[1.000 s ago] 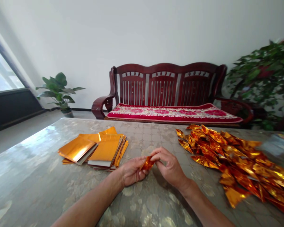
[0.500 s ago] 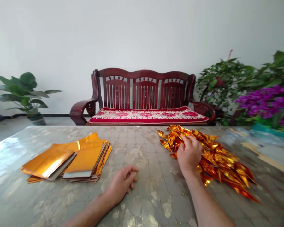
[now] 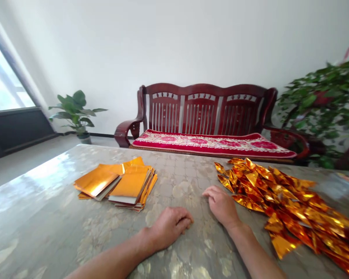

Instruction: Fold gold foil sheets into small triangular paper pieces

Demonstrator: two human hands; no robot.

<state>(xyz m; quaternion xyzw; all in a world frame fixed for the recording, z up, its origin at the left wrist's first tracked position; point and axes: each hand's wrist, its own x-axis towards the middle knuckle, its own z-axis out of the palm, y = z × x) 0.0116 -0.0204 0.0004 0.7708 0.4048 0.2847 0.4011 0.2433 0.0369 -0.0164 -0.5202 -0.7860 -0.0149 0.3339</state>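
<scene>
My left hand [image 3: 172,228] rests on the table with its fingers loosely curled together, and nothing shows in it. My right hand [image 3: 222,205] hovers low over the table, left of a heap of folded gold foil paper pieces [image 3: 282,193]. Its fingers reach forward and hold nothing visible; the undersides are hidden. The heap is shiny orange-gold, with pointed ends, and spreads toward the right edge. To the left of both hands lies a loose stack of flat gold foil paper sheets [image 3: 129,185], some with pale undersides.
The table [image 3: 55,217] has a glossy patterned cover. Beyond its far edge stands a dark red wooden bench [image 3: 202,112] with a red and white floral cushion [image 3: 212,143]. Potted plants [image 3: 75,110] flank the bench. Clear plastic [image 3: 341,186] lies at the table's right.
My right hand has drawn back from the top of the foil heap toward the bare table on its left. My left hand stays curled. The view has turned left, shifting everything rightward.
</scene>
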